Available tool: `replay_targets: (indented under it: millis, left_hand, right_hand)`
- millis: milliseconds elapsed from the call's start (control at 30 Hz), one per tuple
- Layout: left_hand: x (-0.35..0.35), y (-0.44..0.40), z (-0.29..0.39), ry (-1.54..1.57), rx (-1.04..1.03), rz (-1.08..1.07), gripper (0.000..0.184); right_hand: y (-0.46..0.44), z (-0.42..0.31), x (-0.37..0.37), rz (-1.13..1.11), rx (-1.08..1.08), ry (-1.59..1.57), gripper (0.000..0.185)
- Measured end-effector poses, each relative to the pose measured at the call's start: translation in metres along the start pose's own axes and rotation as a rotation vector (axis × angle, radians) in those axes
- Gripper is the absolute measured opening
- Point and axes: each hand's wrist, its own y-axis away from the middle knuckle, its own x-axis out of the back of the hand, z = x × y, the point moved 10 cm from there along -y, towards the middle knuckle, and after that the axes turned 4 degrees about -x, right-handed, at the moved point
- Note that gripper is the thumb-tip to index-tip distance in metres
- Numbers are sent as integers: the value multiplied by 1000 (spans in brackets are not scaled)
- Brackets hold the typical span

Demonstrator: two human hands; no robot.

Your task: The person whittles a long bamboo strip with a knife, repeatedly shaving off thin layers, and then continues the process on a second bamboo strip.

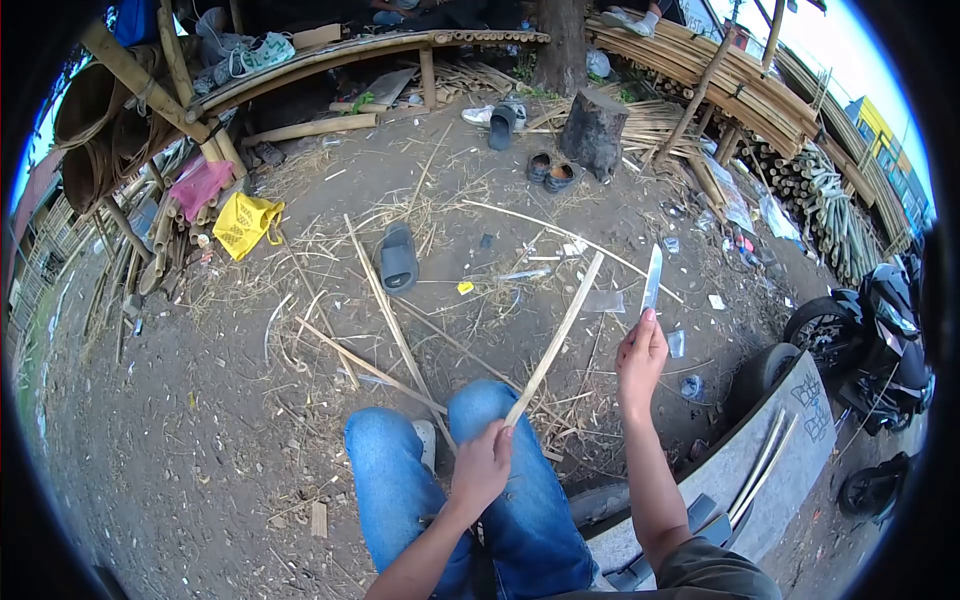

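Observation:
My left hand (484, 466) is closed around the lower end of a bamboo strip (556, 342), which slants up and away to the right above my knees. Raised to the right, my right hand (641, 358) grips a knife (653, 278) with its blade pointing up. Its handle is hidden in my fingers. The blade stands apart from the strip. My legs in blue jeans (400, 480) are bent below my left hand.
Bamboo strips (385, 305) and shavings litter the dirt, with a grey slipper (398, 260) among them. A board (770, 450) bearing thin strips lies at my right, near a motorcycle (880, 330). Farther off stand a tree stump (594, 134) and a yellow bag (245, 224).

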Motion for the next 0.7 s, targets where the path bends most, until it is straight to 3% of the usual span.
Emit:
replay_targets:
  millis: [33, 67, 100, 167, 200, 233, 367, 400, 433, 500, 567, 633, 667, 700]
  left_hand:
    - [1, -1, 1, 7, -17, 28, 21]
    - [1, -2, 1, 8, -20, 32, 21]
    - [2, -3, 2, -11, -36, 27, 20]
    - [3, -3, 1, -34, -44, 15, 20]
    - [3, -3, -1, 12, -7, 15, 20]
    - [2, 1, -3, 59, 40, 2, 20]
    - [-4, 0, -12, 93, 73, 1, 22]
    - [-6, -1, -14, 99, 73, -3, 22]
    - [-7, -4, -16, 95, 65, -2, 23]
    - [-5, 1, -22, 84, 91, -24, 23]
    - [-5, -1, -17, 143, 83, -39, 22]
    - [-4, 0, -12, 71, 88, -26, 19]
    - [-5, 0, -13, 63, 87, -7, 19]
    - [-4, -1, -10, 56, 98, -28, 20]
  right_hand:
    - [13, 16, -6, -10, 6, 58, 46]
    - [38, 56, -33, -294, 61, 467, 48]
    - [52, 59, -32, -294, 65, 462, 48]
    - [89, 86, -53, -639, -88, 685, 50]
    - [73, 85, -45, -589, -327, 478, 50]
    - [53, 58, -35, -440, -359, 369, 48]
    - [21, 9, -7, -4, 46, 122, 47]
    - [46, 42, -32, -247, -34, 429, 47]
    - [58, 52, -26, -245, -35, 430, 47]
    - [112, 80, -57, -755, 48, 695, 46]
    - [73, 54, -41, -600, -214, 474, 45]
    - [22, 11, -13, -280, -123, 172, 46]
    - [11, -2, -2, -333, -224, -27, 50]
    - [27, 16, -1, -315, -256, -12, 50]
